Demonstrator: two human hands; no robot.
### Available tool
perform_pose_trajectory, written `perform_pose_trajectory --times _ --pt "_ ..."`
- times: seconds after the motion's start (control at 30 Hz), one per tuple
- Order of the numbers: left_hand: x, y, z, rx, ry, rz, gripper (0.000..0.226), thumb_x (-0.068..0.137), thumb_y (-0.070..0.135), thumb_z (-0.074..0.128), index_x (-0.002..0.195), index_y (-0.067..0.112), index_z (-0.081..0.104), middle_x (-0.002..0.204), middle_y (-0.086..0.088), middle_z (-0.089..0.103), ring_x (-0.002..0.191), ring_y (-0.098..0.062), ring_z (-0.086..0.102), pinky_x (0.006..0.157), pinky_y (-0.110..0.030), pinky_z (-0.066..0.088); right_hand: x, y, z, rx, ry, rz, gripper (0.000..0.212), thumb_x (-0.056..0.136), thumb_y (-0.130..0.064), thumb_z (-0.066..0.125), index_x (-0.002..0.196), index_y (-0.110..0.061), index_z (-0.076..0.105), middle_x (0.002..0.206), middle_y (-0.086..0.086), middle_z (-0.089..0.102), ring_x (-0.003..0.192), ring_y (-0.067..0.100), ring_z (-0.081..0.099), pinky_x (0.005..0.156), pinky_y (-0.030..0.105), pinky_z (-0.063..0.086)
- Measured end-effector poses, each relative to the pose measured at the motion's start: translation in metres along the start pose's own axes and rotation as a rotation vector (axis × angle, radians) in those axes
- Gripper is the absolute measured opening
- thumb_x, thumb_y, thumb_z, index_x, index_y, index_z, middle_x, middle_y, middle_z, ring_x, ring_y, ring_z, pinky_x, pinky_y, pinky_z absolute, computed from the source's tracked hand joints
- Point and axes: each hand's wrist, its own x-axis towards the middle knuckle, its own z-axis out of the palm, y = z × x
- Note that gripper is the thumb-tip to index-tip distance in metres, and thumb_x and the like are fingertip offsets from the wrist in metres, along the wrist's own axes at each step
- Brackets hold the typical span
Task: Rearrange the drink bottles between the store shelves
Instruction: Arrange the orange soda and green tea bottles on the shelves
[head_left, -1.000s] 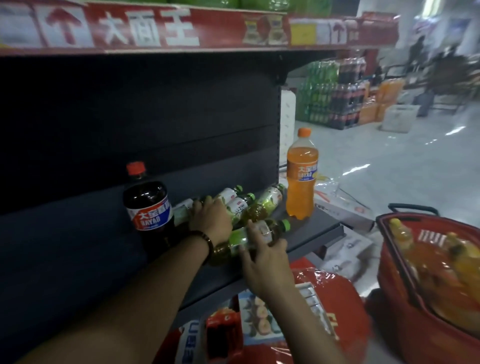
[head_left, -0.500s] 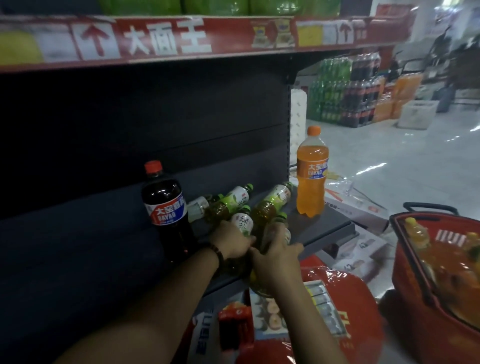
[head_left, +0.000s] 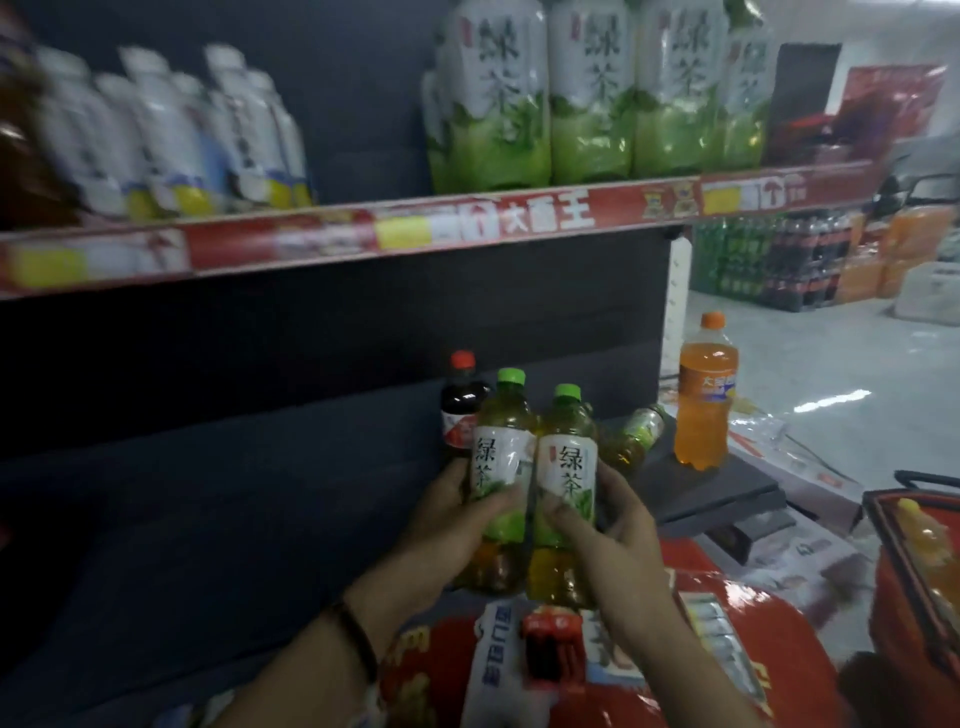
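In front of the lower shelf (head_left: 737, 488), the left hand (head_left: 452, 525) curls round one upright green tea bottle (head_left: 500, 457). The right hand (head_left: 615, 525) grips the second green tea bottle (head_left: 567, 467), which touches the first. Both look full: probably moderately heavy, slightly yielding and smooth. Grip mid-body, at the label.

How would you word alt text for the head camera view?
The left hand holds one green tea bottle upright, the right hand a second green tea bottle beside it, before a dark shelf. A cola bottle and an orange soda bottle stand behind; large tea bottles line the shelf above.
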Motion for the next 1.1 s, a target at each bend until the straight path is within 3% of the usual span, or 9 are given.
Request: perform_pose_trajectory --times 0.07,0.17,0.27,0.37,0.47,0.6,0.7,0.87,1.1 --pt "-0.035 0.014 -0.030 -0.079 0.021 -0.004 0.030 0.095 0.026 0.079 0.124 0.033 0.074 0.107 0.012 0.083 0.099 -0.012 0.080 0.092 -0.037 0.063 -0.026 -0.025 0.026 0.052 -0.020 -0.049 0.069 0.078 -0.041 0.093 0.139 -0.036 0.062 0.129 -0.011 0.074 0.122 0.013 0.069 0.097 0.042 0.060" --pt "-0.083 0.031 -0.077 -0.082 0.078 0.033 0.028 0.093 0.023 0.081 0.120 0.029 0.079 0.115 0.002 0.082 0.107 -0.021 0.079 0.102 -0.050 0.061 -0.064 -0.052 0.065 0.088 -0.073 -0.111 0.066 0.072 -0.028 0.092 0.132 -0.037 0.066 0.122 -0.004 0.076 0.114 0.018 0.073 0.089 0.044 0.062" --pt "-0.129 0.049 -0.116 -0.094 0.161 0.137 0.033 0.090 0.022 0.079 0.123 0.020 0.078 0.116 -0.006 0.082 0.109 -0.026 0.079 0.099 -0.051 0.062 -0.096 -0.087 0.107 0.134 -0.177 -0.161 0.065 0.071 -0.022 0.089 0.131 -0.034 0.068 0.111 0.005 0.078 0.099 0.020 0.077 0.075 0.037 0.065" --pt "-0.169 0.070 -0.158 -0.104 0.265 0.260 0.034 0.090 0.017 0.077 0.123 0.013 0.077 0.118 -0.012 0.081 0.113 -0.033 0.077 0.098 -0.053 0.061 -0.116 -0.124 0.153 0.110 -0.299 -0.222 0.064 0.077 -0.020 0.086 0.135 -0.035 0.064 0.111 0.002 0.079 0.099 0.018 0.078 0.077 0.036 0.066" --pt "-0.205 0.093 -0.209 -0.074 0.396 0.346 0.028 0.097 0.011 0.075 0.124 0.016 0.077 0.120 -0.009 0.081 0.115 -0.029 0.077 0.100 -0.051 0.061 -0.130 -0.160 0.204 0.060 -0.444 -0.286 0.063 0.081 -0.014 0.085 0.136 -0.036 0.062 0.115 -0.006 0.079 0.105 0.015 0.076 0.083 0.040 0.066" --pt "-0.247 0.124 -0.277 -0.044 0.601 0.439 0.034 0.095 0.013 0.077 0.128 0.015 0.071 0.118 -0.005 0.081 0.107 -0.025 0.079 0.080 -0.032 0.065 -0.141 -0.200 0.281 -0.008 -0.594 -0.380 0.058 0.081 -0.012 0.089 0.128 -0.037 0.064 0.113 -0.015 0.078 0.108 0.007 0.074 0.087 0.037 0.064" --pt "-0.272 0.147 -0.325 -0.026 0.696 0.472 0.039 0.094 0.018 0.079 0.132 0.021 0.069 0.120 -0.002 0.081 0.111 -0.023 0.078 0.091 -0.042 0.065 -0.149 -0.231 0.341 -0.022 -0.673 -0.443 0.055 0.085 -0.011 0.087 0.125 -0.039 0.063 0.112 -0.020 0.077 0.107 -0.002 0.072 0.088 0.031 0.063" --pt "-0.283 0.184 -0.407 0.083 0.877 0.511 0.035 0.094 0.025 0.082 0.127 0.027 0.070 0.114 0.001 0.082 0.104 -0.021 0.080 0.092 -0.048 0.065 -0.144 -0.280 0.437 -0.096 -0.679 -0.579 0.046 0.089 -0.020 0.084 0.124 -0.039 0.061 0.113 -0.021 0.073 0.104 -0.009 0.068 0.078 0.010 0.057" --pt "-0.236 0.231 -0.515 0.315 1.185 0.566 0.041 0.089 0.042 0.085 0.125 0.028 0.069 0.108 0.009 0.079 0.099 -0.010 0.075 0.088 -0.037 0.064 -0.106 -0.326 0.575 -0.185 -0.561 -0.651 0.043 0.091 -0.014 0.082 0.122 -0.019 0.053 0.117 -0.004 0.067 0.107 0.012 0.065 0.068 0.012 0.045"
